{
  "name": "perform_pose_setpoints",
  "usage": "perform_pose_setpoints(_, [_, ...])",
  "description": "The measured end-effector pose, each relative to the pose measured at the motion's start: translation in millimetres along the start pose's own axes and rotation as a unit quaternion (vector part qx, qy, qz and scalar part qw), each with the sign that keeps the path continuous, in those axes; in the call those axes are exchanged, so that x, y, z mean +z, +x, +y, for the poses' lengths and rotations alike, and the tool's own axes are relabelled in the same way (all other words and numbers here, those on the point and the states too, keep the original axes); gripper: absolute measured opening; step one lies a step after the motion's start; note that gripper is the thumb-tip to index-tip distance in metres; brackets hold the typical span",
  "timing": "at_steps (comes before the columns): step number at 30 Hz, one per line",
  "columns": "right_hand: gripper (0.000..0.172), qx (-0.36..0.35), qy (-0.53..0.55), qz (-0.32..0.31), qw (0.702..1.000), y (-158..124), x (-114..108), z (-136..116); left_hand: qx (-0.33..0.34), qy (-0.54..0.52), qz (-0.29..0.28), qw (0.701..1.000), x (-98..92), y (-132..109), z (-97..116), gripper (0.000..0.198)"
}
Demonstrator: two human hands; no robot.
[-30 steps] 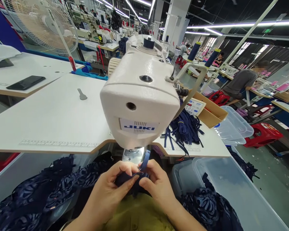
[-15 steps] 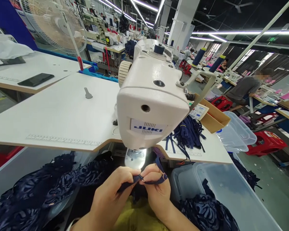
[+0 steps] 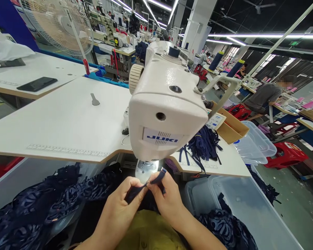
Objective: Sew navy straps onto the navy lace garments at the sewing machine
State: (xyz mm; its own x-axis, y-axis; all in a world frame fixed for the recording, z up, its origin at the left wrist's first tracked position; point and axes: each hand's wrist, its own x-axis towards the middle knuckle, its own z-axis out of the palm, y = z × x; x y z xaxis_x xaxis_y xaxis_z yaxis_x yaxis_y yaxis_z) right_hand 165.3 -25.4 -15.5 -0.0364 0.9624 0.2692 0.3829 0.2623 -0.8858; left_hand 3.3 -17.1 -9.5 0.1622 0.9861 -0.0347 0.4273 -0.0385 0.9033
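Observation:
Just in front of the sewing machine (image 3: pixel 169 107), my left hand (image 3: pixel 117 205) pinches a dark navy fabric band between thumb and fingers. My right hand (image 3: pixel 169 201) meets it fingertip to fingertip, closed on a navy strap (image 3: pixel 158 177). The strap loops up over the right index finger, with a small shiny slider (image 3: pixel 163 169) at its top. Where band and strap meet is mostly covered by my fingertips. Behind them is the lit metal sewing bed (image 3: pixel 143 168) under the machine head.
Navy straps (image 3: pixel 202 142) lie bundled on the table's right side, near a cardboard box (image 3: pixel 233 126). Patterned navy garments (image 3: pixel 36 205) fill a bin at left; more garments (image 3: pixel 226 225) lie in a clear bin (image 3: pixel 255 205) at right. A phone (image 3: pixel 38 84) rests far left. A person sits at the right.
My right hand has turned and risen slightly, lifting the strap's slider from beside the fingers to above them. Both hands have shifted a little to the left, fingertips still together.

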Motion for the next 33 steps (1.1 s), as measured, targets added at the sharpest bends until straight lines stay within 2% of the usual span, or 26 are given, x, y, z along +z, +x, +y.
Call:
perform_pose_setpoints(4, [0.008, -0.015, -0.057, 0.02, 0.998, 2.1, 6.8, 4.4, -0.046, -0.009, -0.003, 0.999, -0.7, 3.5, -0.7, 0.036])
perform_pose_setpoints(8, [0.016, 0.032, -0.029, -0.001, 0.999, 5.2, 5.7, -1.2, -0.047, -0.037, -0.023, 0.998, -2.1, 8.8, -3.8, 0.037])
perform_pose_setpoints(11, [0.023, 0.076, -0.006, -0.003, 0.997, 11.7, 3.2, -6.9, -0.023, 0.019, -0.006, 1.0, -3.3, 12.0, -10.4, 0.043])
perform_pose_setpoints(13, [0.025, 0.104, 0.008, 0.01, 0.995, 16.8, 2.2, -8.8, 0.051, 0.113, 0.07, 0.99, -5.3, 13.2, -16.1, 0.049])
perform_pose_setpoints(14, [0.026, 0.116, 0.016, 0.013, 0.993, 19.2, 1.9, -9.0, 0.11, 0.165, 0.128, 0.972, -6.9, 13.6, -18.7, 0.05])
perform_pose_setpoints(16, [0.025, 0.135, 0.034, 0.01, 0.99, 23.5, 1.5, -8.0, 0.263, 0.247, 0.228, 0.904, -11.0, 14.0, -22.4, 0.046])
perform_pose_setpoints(17, [0.025, 0.142, 0.043, 0.007, 0.989, 25.3, 1.3, -7.1, 0.344, 0.275, 0.235, 0.866, -13.4, 14.3, -23.4, 0.041])
perform_pose_setpoints(18, [0.024, 0.148, 0.051, 0.005, 0.988, 27.0, 1.0, -6.0, 0.414, 0.296, 0.211, 0.834, -15.7, 14.9, -23.8, 0.036])
perform_pose_setpoints(20, [0.024, 0.158, 0.069, 0.004, 0.985, 29.5, 0.3, -3.5, 0.496, 0.316, 0.108, 0.802, -19.6, 16.7, -24.0, 0.033])
perform_pose_setpoints(22, [0.026, 0.165, 0.099, 0.003, 0.981, 31.0, -0.3, -0.7, 0.498, 0.315, 0.035, 0.808, -21.6, 19.0, -25.3, 0.037])
perform_pose_setpoints(26, [0.027, 0.162, 0.193, -0.011, 0.968, 31.9, -0.3, 6.9, 0.444, 0.33, 0.011, 0.833, -20.6, 21.1, -31.4, 0.042])
perform_pose_setpoints(29, [0.012, 0.16, 0.22, 0.011, 0.962, 35.1, -0.5, 14.8, 0.429, 0.33, 0.022, 0.841, -16.4, 20.1, -32.2, 0.045])
perform_pose_setpoints(33, [0.005, 0.146, 0.13, 0.051, 0.979, 47.5, -2.9, 23.5, 0.43, 0.316, 0.085, 0.841, -7.1, 20.3, -21.6, 0.036])
